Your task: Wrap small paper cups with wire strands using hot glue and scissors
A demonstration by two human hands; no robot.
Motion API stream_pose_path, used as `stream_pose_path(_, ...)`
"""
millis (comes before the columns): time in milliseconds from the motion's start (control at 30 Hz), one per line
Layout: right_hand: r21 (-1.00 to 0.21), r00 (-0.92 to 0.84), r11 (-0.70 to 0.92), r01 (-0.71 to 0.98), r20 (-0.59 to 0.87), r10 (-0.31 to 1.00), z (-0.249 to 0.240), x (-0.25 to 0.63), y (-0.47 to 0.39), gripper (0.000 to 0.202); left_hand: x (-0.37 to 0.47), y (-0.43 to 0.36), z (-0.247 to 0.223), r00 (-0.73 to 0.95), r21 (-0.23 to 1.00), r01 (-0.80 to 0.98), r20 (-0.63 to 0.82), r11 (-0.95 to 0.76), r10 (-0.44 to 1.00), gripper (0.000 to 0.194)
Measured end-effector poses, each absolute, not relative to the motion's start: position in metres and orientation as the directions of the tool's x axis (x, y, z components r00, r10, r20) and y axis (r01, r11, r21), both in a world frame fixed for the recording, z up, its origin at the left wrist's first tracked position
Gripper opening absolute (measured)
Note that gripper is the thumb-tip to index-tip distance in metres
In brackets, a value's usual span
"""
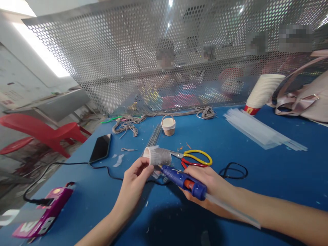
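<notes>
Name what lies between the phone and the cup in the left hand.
In the head view, a small twisted cord loop and some white scraps lie between the phone and the cup.

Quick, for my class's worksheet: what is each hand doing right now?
Left hand: closed on the cup, pinching its rim.
Right hand: closed around the glue gun, nozzle by the cup.

A left hand (137,176) is holding a white paper cup wrapped in grey cord (156,156) by its rim, while a right hand (205,181) is gripping a blue glue gun (179,177), its nozzle pointing at the cup. Yellow-and-red-handled scissors (197,158) are lying just behind on a blue table (269,171).
</notes>
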State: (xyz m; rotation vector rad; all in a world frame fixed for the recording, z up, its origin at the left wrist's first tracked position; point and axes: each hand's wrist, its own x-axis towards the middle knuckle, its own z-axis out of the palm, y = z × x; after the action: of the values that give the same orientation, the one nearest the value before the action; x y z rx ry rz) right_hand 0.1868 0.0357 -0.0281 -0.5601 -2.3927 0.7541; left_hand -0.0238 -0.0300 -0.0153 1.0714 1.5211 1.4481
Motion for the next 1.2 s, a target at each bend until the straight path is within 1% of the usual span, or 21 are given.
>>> stream_pose_path(200,-0.616,-0.741,0.756,0.223,0.397,0.542,-0.0305,0.1871,0.0368,0.007,-0.0241,-0.0305,-0.0161,-0.356,0.999,0.035,-0.015,0.030,0.934,0.013)
stream_pose_path(400,-0.616,-0.752,0.758,0.214,0.391,0.530,-0.0325,0.1869,0.0371,0.010,-0.0239,-0.0307,-0.0173,-0.344,0.999,0.033,-0.004,0.016,0.939,0.010)
stream_pose_path(533,-0.595,-0.752,0.775,0.212,0.407,0.518,-0.0326,0.1872,0.0374,0.009,-0.0244,-0.0312,-0.0174,-0.335,0.999,0.024,-0.022,0.032,0.942,0.011)
stream_pose_path(667,-0.603,-0.760,0.767,0.219,0.387,0.522,-0.0313,0.1873,0.0369,0.011,-0.0245,-0.0309,-0.0172,-0.342,0.999,0.048,-0.006,0.024,0.940,0.013)
stream_pose_path(800,-0.602,-0.754,0.767,0.219,0.394,0.525,-0.0325,0.1870,0.0376,0.007,-0.0242,-0.0308,-0.0161,-0.355,0.998,0.061,-0.004,0.027,0.935,0.015)
stream_pose_path(1000,-0.603,-0.754,0.775,0.191,0.416,0.509,-0.0313,0.1880,0.0374,0.006,-0.0237,-0.0306,-0.0152,-0.372,0.999,0.033,-0.020,0.034,0.928,0.016)
stream_pose_path(1100,-0.612,-0.745,0.759,0.223,0.395,0.538,-0.0315,0.1877,0.0381,0.004,-0.0244,-0.0308,-0.0170,-0.362,0.999,0.029,-0.026,0.039,0.932,0.015)
stream_pose_path(1200,-0.634,-0.748,0.740,0.225,0.375,0.548,-0.0326,0.1872,0.0393,0.007,-0.0257,-0.0312,-0.0188,-0.348,0.999,0.014,-0.041,0.048,0.936,0.014)
